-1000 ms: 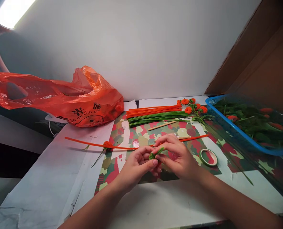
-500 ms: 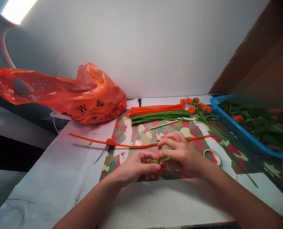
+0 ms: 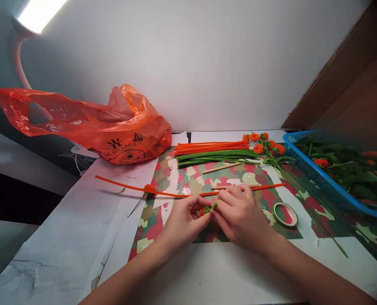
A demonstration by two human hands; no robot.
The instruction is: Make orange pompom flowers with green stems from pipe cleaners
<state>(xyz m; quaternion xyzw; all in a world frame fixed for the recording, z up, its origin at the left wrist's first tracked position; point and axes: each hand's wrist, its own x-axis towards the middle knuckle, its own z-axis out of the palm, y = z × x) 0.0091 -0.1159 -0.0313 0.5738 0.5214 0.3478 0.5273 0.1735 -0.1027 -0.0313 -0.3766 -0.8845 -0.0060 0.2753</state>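
A white surface (image 3: pixel 226 275) is backed by a pale wall (image 3: pixel 191 63), with a brown board (image 3: pixel 350 76) leaning at the right. An orange plastic bag (image 3: pixel 112 127) is set at the back left, and a blue basket (image 3: pixel 291 146) of greenery along the right edge. A patterned mat (image 3: pixel 175 178) is spread in the middle. On it are laid bundled pipe cleaners (image 3: pixel 213 152), a long orange pipe cleaner (image 3: pixel 127 186) and a tape roll (image 3: pixel 285 214). Bare room is left at the near edge. Above the mat's near part, a small green piece (image 3: pixel 210 207) is pinched in the grip of the left hand (image 3: pixel 185 222) and right hand (image 3: pixel 239 212), fingertips closed on it.
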